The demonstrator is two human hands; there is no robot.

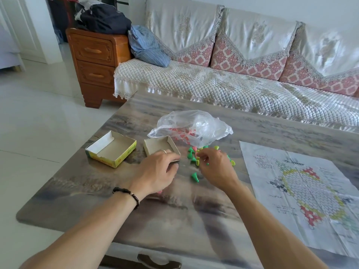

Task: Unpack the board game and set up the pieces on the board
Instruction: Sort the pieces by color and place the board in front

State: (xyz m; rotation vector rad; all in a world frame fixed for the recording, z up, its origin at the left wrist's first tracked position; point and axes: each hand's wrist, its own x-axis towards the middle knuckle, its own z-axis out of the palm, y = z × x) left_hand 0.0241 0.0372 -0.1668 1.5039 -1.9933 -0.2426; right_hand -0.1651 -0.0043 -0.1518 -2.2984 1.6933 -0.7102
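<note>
Right hand [215, 167] curled over scattered green pieces [194, 176] mid-bench [116, 200], grip on any unclear. Left hand [157, 171] loosely curled by small box tray [160, 145], holding nothing visible. Paper board [303, 191] spread flat at right.

head cam: your single view | faces forward and down over grey marbled tabletop [81, 191] | close on your hands, quilted cream sofa [194, 82] behind
</note>
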